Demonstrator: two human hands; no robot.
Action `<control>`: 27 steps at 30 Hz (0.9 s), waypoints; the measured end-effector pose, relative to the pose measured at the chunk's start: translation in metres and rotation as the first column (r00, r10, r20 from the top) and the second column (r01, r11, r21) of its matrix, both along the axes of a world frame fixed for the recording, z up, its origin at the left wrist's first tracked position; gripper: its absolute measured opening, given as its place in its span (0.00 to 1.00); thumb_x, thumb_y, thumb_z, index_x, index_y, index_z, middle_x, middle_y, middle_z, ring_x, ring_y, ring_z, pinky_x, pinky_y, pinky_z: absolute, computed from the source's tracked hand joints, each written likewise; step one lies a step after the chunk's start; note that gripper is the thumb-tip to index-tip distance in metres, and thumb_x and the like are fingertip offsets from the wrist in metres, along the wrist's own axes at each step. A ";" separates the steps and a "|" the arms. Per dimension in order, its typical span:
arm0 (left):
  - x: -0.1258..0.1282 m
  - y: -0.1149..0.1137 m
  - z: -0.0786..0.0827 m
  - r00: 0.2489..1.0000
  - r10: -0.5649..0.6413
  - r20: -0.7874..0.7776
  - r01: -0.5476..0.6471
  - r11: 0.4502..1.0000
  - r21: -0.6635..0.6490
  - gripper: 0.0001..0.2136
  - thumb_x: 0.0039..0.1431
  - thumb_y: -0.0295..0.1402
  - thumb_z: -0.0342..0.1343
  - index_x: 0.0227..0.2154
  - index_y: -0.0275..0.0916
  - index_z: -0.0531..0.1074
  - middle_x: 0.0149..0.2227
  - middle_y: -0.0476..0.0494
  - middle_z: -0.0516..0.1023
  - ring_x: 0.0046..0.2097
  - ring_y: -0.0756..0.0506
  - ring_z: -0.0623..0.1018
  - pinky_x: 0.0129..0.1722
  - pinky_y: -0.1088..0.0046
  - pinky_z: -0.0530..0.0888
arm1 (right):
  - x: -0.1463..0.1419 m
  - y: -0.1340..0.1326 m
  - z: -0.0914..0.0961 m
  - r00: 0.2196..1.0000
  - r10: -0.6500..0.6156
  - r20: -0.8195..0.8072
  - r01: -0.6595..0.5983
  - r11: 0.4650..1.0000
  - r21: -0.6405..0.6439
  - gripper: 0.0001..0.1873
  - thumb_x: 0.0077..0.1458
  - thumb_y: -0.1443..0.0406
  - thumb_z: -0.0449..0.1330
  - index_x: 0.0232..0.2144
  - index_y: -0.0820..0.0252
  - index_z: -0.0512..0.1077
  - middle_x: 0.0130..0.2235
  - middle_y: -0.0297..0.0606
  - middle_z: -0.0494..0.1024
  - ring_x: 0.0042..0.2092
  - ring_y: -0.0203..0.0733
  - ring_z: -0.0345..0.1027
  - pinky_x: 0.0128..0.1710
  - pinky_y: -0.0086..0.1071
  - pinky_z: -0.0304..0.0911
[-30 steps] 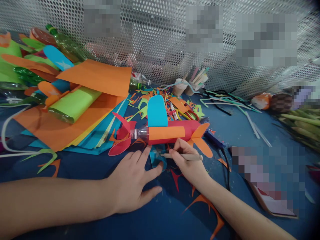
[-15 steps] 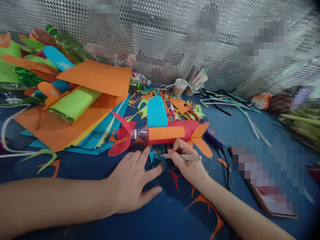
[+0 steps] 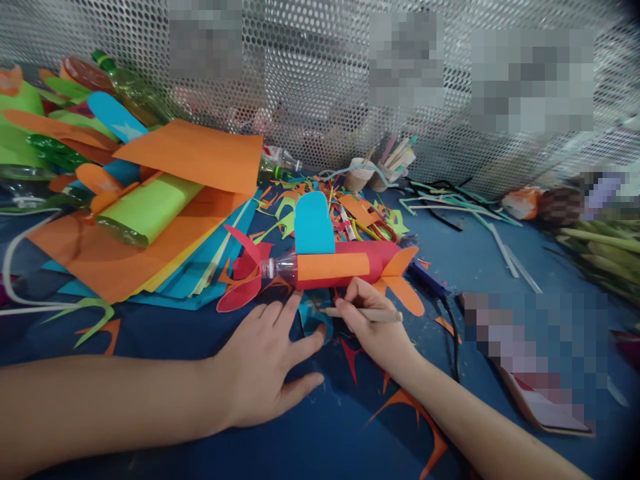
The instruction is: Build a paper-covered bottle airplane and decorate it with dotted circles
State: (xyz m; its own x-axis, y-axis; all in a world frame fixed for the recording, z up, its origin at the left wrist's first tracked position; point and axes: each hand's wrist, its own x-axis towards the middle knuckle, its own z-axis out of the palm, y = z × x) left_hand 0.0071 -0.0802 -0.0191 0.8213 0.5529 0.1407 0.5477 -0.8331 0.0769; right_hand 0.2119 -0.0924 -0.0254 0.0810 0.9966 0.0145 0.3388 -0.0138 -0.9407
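Observation:
My left hand [image 3: 265, 363] lies flat on the blue table with its fingers spread, the fingertips pressing down a small teal paper piece [image 3: 313, 319]. My right hand [image 3: 373, 320] grips a wooden pencil [image 3: 365, 313], its tip pointing left onto that teal piece. Just beyond both hands lies a plastic bottle plane [image 3: 325, 265], wrapped in red and orange paper, with a teal upright fin, red propeller blades at the neck and orange tail fins.
A stack of orange, green and teal paper sheets [image 3: 150, 227] covers the left. Paper scraps, scissors [image 3: 380, 230] and cups of sticks [image 3: 380, 170] lie behind the plane. A black cable [image 3: 453, 333] runs at the right. A perforated metal wall [image 3: 320, 80] closes the back.
Almost nothing has changed; the pencil tip has shifted very slightly on the teal piece, and my left hand has stayed put.

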 end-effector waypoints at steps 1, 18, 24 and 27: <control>0.000 0.000 0.000 1.000 0.000 -0.001 0.000 1.000 0.000 0.22 0.62 0.50 0.39 0.56 0.51 0.63 0.57 0.29 0.60 0.45 0.35 0.69 0.41 0.54 0.68 | 0.000 0.000 0.000 1.000 -0.001 0.002 0.001 1.000 0.002 0.13 0.55 0.64 0.54 0.22 0.55 0.55 0.18 0.23 0.53 0.20 0.30 0.45 0.18 0.26 0.43; -0.001 -0.001 -0.003 1.000 -0.010 0.013 0.010 0.999 0.034 0.22 0.62 0.50 0.39 0.55 0.51 0.63 0.56 0.28 0.60 0.44 0.35 0.69 0.40 0.54 0.68 | 0.001 0.001 0.000 1.000 0.011 0.024 -0.012 0.999 0.039 0.13 0.55 0.67 0.54 0.22 0.56 0.54 0.19 0.23 0.52 0.21 0.30 0.44 0.20 0.27 0.43; 0.000 -0.001 -0.005 0.999 -0.007 0.038 0.005 0.998 0.055 0.22 0.62 0.50 0.39 0.56 0.51 0.63 0.57 0.29 0.59 0.44 0.35 0.69 0.40 0.55 0.68 | 0.001 0.001 0.000 1.000 0.014 0.011 -0.014 0.999 0.038 0.12 0.55 0.67 0.53 0.23 0.56 0.54 0.19 0.23 0.52 0.21 0.30 0.44 0.20 0.26 0.42; 0.000 0.000 -0.004 0.999 -0.011 0.042 0.008 0.998 0.061 0.22 0.62 0.50 0.39 0.55 0.51 0.64 0.56 0.29 0.60 0.44 0.36 0.69 0.39 0.55 0.68 | 0.001 0.001 0.000 1.000 0.012 0.027 -0.013 0.999 0.042 0.12 0.54 0.68 0.54 0.22 0.56 0.54 0.19 0.23 0.53 0.21 0.30 0.44 0.20 0.26 0.43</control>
State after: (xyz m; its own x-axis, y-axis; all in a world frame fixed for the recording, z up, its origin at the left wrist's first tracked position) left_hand 0.0071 -0.0802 -0.0235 0.8193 0.5342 0.2083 0.5370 -0.8422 0.0483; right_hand 0.2127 -0.0917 -0.0251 0.0673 0.9960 0.0581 0.3636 0.0297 -0.9311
